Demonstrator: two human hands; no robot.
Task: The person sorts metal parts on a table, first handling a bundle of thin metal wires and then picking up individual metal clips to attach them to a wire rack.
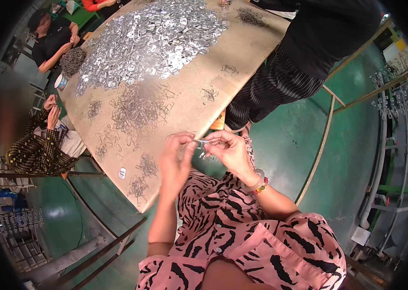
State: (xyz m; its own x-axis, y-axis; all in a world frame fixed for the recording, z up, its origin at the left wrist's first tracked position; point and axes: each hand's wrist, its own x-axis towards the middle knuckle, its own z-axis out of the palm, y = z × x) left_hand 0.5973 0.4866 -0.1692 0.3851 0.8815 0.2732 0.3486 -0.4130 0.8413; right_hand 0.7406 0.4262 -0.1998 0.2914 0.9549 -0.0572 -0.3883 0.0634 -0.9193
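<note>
Just off the table's near edge, my left hand [177, 159] and my right hand [231, 152] meet over small silver metal pieces [202, 144]. Fingertips and thumbs of both hands are pinched on them. More shiny metal hangs under the fingers [204, 155], too small to make out clearly. On the tabletop [192, 99] beside my left hand lie small heaps of thin bent wire hooks [147, 166]. A single flat silver plate with an opening [122, 172] rests near the left edge.
A large heap of flat silver metal plates [151, 41] covers the table's far part. Loose wire hooks [139, 108] spread before it. Two people [52, 41] [44, 145] work at the left side. A person in black striped trousers [276, 79] stands close on the right. A tub [61, 81] stands at the left edge.
</note>
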